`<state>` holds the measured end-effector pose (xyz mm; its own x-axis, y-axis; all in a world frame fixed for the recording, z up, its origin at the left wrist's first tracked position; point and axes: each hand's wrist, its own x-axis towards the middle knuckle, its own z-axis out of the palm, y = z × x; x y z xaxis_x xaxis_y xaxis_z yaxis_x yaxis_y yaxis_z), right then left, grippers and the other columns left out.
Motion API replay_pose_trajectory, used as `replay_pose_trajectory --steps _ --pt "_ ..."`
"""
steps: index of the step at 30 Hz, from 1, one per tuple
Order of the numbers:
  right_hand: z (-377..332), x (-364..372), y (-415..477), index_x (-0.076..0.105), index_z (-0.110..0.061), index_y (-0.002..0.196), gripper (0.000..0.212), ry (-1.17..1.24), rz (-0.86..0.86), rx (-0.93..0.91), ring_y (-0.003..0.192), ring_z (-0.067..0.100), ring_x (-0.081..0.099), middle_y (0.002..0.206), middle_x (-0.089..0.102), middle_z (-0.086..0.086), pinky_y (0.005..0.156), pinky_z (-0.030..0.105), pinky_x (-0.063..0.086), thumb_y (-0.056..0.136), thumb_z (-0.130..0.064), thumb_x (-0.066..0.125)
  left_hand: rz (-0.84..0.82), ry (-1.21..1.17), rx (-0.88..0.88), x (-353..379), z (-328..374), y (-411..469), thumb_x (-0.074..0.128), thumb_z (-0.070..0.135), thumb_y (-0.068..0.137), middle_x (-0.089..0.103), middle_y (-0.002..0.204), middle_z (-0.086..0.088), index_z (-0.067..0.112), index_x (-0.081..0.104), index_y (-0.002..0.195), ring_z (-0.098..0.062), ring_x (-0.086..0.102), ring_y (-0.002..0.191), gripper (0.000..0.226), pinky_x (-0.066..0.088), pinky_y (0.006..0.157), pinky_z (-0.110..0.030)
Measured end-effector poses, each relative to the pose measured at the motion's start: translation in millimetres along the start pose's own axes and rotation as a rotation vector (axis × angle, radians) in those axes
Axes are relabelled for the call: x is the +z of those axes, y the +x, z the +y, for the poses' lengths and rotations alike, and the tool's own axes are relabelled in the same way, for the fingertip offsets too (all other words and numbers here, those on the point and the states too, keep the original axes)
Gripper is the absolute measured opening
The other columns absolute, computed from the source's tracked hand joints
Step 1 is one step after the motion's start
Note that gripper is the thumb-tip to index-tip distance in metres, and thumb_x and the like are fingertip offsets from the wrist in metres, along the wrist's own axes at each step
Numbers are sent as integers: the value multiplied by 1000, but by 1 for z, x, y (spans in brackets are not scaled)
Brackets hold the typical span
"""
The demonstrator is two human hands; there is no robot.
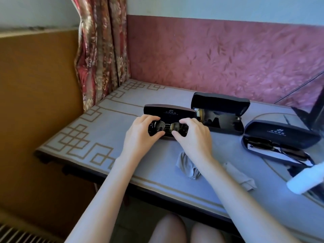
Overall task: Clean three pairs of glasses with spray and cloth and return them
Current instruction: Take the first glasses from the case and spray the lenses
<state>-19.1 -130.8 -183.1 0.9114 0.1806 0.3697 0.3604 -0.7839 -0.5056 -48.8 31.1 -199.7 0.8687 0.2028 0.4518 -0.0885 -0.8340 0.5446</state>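
Observation:
Both my hands hold one pair of dark sunglasses (168, 128) just over an open black case (169, 112) at the table's middle. My left hand (142, 132) grips the left lens end, and my right hand (194, 133) pinches the right lens end. A second open case (220, 113) behind holds dark sunglasses. A third open case (278, 139) at the right holds another pair. Two grey cloths lie near the front: one (186, 166) under my right forearm, one (240, 177) to its right. A white spray bottle (308, 178) lies at the far right.
The table (84, 130) has a grey cover with a gold key pattern; its front edge runs close to my knees. A pink wall stands behind, a floral curtain (101, 50) at the back left, and a dark object (315, 109) at the right edge.

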Motion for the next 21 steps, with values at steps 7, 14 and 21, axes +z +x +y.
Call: replay_pose_trajectory --steps 7,14,21 --pt "-4 5 2 55 -19 127 44 -89 2 -14 111 23 53 124 59 -1 96 29 34 88 -36 66 -3 85 -19 2 6 2 75 33 81 58 121 10 25 62 118 -13 49 113 40 32 74 -24" --pt "1 12 3 61 -11 117 37 -160 70 -106 101 25 59 109 63 4 74 35 47 86 -31 66 54 106 21 6 6 2 74 26 81 59 119 7 22 64 117 -17 51 111 38 36 70 -26" --pt "1 -10 -6 68 -8 102 34 -53 318 -308 83 23 66 93 68 3 58 28 51 73 -25 76 172 -62 214 -14 8 -2 80 16 77 59 114 5 17 64 120 -13 49 109 46 31 88 -6"
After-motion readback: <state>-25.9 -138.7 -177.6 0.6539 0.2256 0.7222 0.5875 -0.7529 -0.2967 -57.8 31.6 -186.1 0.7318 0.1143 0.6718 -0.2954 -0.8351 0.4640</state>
